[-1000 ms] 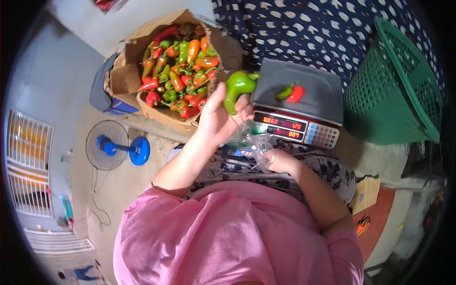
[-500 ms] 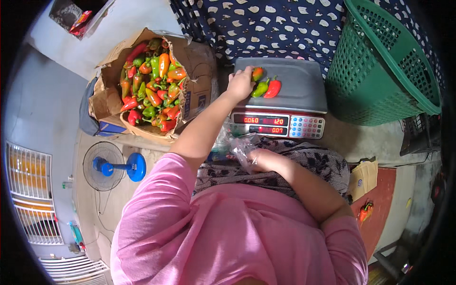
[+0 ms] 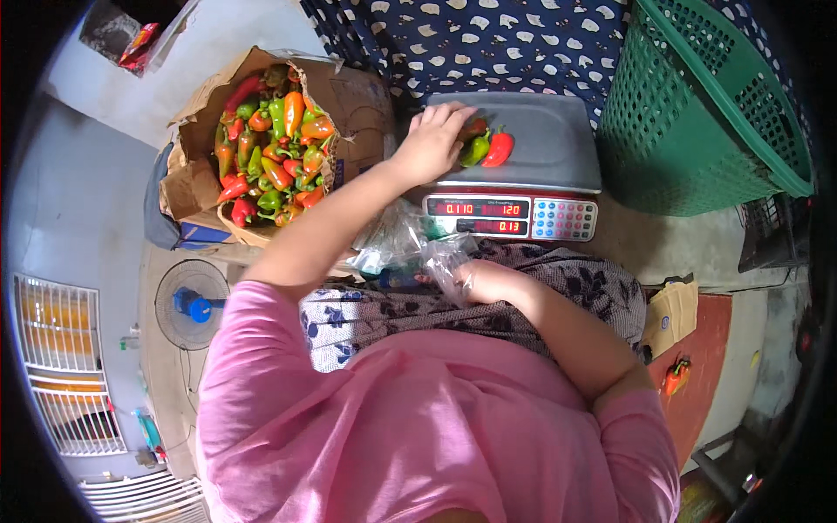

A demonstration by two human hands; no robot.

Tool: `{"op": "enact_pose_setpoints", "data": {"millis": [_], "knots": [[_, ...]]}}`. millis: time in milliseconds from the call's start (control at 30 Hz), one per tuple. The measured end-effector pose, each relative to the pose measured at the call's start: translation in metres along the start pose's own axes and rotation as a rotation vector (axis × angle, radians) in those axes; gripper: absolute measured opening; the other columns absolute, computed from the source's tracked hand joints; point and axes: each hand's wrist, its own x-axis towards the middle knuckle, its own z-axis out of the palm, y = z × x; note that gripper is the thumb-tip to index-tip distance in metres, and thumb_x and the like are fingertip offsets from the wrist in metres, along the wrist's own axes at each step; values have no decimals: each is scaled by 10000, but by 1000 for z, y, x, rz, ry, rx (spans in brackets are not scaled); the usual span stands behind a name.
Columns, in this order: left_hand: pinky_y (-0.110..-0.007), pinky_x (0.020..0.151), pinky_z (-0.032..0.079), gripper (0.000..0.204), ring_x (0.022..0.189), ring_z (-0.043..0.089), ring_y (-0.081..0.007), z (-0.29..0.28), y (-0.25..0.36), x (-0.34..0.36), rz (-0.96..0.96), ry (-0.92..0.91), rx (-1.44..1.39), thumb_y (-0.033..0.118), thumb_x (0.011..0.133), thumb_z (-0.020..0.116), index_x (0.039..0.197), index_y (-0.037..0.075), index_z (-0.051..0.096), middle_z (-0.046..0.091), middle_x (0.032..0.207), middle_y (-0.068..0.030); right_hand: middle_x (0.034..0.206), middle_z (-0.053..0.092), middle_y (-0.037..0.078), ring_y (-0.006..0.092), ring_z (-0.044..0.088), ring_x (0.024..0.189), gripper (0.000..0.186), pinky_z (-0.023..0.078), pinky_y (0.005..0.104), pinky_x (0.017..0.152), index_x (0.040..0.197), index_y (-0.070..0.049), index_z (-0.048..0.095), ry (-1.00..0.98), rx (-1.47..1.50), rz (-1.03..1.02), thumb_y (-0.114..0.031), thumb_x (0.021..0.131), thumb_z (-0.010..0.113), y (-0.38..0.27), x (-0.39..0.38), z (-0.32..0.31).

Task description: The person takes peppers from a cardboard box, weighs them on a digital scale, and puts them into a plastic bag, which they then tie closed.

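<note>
My left hand (image 3: 432, 142) rests over the left part of the grey scale pan (image 3: 554, 131), its fingers stretched and spread beside a dark red-orange pepper (image 3: 476, 129) in their shade. Whether the fingertips touch that pepper is hard to see. A green pepper (image 3: 474, 152) and a bright red pepper (image 3: 499, 148) lie close by on the pan. Below the scale, my right hand (image 3: 490, 281) is closed on a clear plastic bag (image 3: 449, 261) above my patterned skirt.
A torn cardboard box (image 3: 187, 187) full of red, orange and green peppers stands left of the scale. To the right leans a tall green plastic basket (image 3: 689, 131). A dark patterned cloth (image 3: 497, 44) hangs behind. A fan (image 3: 190, 303) stands lower left.
My left hand has moved slightly left and its fingers have spread out over the pan's edge. The numbers on the scale display have risen. My right hand still holds the bag.
</note>
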Motion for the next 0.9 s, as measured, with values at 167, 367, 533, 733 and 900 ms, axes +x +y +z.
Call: {"op": "enact_pose_setpoints", "data": {"millis": [167, 367, 533, 733, 900], "knots": [[-422, 1016, 340, 490, 1202, 449, -285, -98, 51, -3, 417, -156, 36, 106, 791, 619, 1268, 127, 509, 505, 1260, -81, 968, 681, 160, 316, 658, 850, 227, 502, 401, 776, 1024, -125, 683, 0, -14, 5, -141, 805, 624, -5, -2, -2], [-425, 1046, 332, 432, 1213, 453, -204, -115, 90, 4, 976, -130, 224, 167, 790, 568, 1220, 204, 563, 520, 1252, -41, 884, 686, 154, 294, 659, 805, 240, 497, 398, 731, 992, -82, 680, -67, -55, 73, -41, 771, 597, -8, -10, -17], [-456, 1004, 393, 570, 1170, 509, -261, -158, 90, 29, 702, 143, 89, 78, 725, 664, 1270, 144, 511, 501, 1294, -82, 904, 689, 165, 287, 659, 801, 234, 492, 385, 723, 1005, -69, 676, -29, 26, 89, -37, 786, 599, 2, -13, -15], [-306, 902, 453, 449, 1011, 549, -162, -176, -23, -85, -161, 1167, -481, 26, 889, 585, 1302, 59, 413, 506, 1211, -80, 985, 674, 168, 296, 647, 878, 251, 493, 396, 799, 1071, -113, 671, 42, 13, 21, -85, 834, 592, -19, -18, -26], [-253, 881, 445, 213, 976, 549, -121, -119, -110, -196, -642, 1087, -507, 44, 917, 572, 1129, 39, 549, 594, 1041, -36, 1023, 676, 165, 297, 648, 902, 262, 484, 376, 837, 1078, -118, 678, 3, -90, -16, -71, 847, 565, -9, -12, -18]]}}
